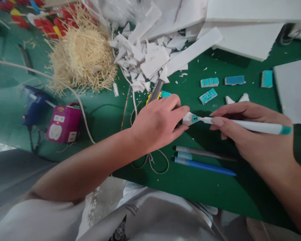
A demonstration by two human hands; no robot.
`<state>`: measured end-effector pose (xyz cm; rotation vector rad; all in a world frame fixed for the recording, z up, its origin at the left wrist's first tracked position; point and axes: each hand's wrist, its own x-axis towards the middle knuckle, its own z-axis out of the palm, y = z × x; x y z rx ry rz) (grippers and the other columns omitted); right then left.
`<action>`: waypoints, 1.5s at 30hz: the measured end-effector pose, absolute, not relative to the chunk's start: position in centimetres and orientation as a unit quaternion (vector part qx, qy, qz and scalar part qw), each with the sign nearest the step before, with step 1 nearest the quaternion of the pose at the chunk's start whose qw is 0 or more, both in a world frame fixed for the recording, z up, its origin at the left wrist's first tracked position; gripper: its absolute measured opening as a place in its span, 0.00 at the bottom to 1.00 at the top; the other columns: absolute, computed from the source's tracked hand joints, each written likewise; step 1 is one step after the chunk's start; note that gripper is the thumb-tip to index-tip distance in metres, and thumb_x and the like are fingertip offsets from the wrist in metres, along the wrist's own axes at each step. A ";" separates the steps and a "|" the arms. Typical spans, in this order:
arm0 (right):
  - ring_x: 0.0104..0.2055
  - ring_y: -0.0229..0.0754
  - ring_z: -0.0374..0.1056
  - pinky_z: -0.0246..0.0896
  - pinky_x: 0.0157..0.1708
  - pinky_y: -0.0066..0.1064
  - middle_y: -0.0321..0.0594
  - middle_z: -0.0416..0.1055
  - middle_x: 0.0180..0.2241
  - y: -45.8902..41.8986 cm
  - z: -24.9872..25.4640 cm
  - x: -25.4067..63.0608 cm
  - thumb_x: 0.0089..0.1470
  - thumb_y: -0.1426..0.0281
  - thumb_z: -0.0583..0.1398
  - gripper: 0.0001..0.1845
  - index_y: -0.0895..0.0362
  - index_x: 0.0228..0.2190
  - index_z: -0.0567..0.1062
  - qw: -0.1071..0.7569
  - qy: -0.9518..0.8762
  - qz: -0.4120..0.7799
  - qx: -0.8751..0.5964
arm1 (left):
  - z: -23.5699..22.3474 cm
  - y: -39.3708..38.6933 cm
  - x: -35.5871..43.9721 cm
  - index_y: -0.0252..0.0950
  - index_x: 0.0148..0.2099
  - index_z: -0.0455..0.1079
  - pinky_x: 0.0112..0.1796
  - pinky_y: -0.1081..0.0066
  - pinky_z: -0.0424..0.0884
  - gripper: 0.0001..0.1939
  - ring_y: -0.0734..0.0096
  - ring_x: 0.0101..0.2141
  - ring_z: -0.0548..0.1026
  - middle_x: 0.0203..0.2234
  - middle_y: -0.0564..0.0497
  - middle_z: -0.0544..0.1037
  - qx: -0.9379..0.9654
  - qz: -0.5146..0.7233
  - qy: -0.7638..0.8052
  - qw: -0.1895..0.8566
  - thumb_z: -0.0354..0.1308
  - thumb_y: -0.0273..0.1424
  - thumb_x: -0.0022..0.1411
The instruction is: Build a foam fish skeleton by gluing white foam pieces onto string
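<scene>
Between the fingertips of my left hand (163,118) is a small white foam piece (188,118), its right end coloured teal with a dark mark. My right hand (251,134) grips a white marker (253,126) with a teal end cap, and the marker's tip meets the teal end of the piece. Just beyond my left hand lies a yellow utility knife (155,92) with its blade out. Nearer my body rest a grey marker (205,152), a blue marker (205,166) and a loose teal cap (184,155).
White foam scraps (145,57) are heaped behind my hands, beside a pile of straw (82,57). Several small teal-painted blocks (208,96) lie at the right, near foam sheets (294,90). Leftward are a magenta power socket cube (63,124), a blue glue gun (35,103) and a white cable (70,88).
</scene>
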<state>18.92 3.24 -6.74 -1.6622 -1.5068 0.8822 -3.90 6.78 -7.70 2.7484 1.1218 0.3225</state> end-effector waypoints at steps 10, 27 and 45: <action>0.23 0.38 0.71 0.67 0.23 0.32 0.33 0.79 0.25 2.4 -6.0 17.9 0.57 0.68 0.70 0.04 0.46 0.29 0.86 0.362 -0.549 0.335 -0.675 | -7.9 6.7 -3.9 0.35 0.51 0.77 0.39 0.66 0.71 0.11 0.65 0.37 0.76 0.42 0.47 0.77 0.917 0.110 0.376 0.076 0.59 0.36 0.73; 0.23 0.35 0.68 0.67 0.25 0.29 0.33 0.78 0.24 2.5 -7.0 18.3 0.56 0.64 0.70 0.05 0.49 0.29 0.86 0.384 -0.586 0.308 -0.644 | -7.8 6.7 -3.9 0.35 0.50 0.77 0.39 0.67 0.70 0.11 0.65 0.37 0.75 0.42 0.47 0.76 0.918 0.104 0.375 0.076 0.59 0.35 0.73; 0.21 0.35 0.68 0.60 0.21 0.28 0.33 0.76 0.19 3.0 -7.0 18.3 0.54 0.68 0.70 0.06 0.50 0.25 0.85 0.391 -0.566 0.313 -0.655 | -7.8 6.7 -4.0 0.35 0.51 0.78 0.39 0.67 0.70 0.11 0.65 0.37 0.76 0.41 0.47 0.76 0.919 0.108 0.373 0.073 0.59 0.34 0.73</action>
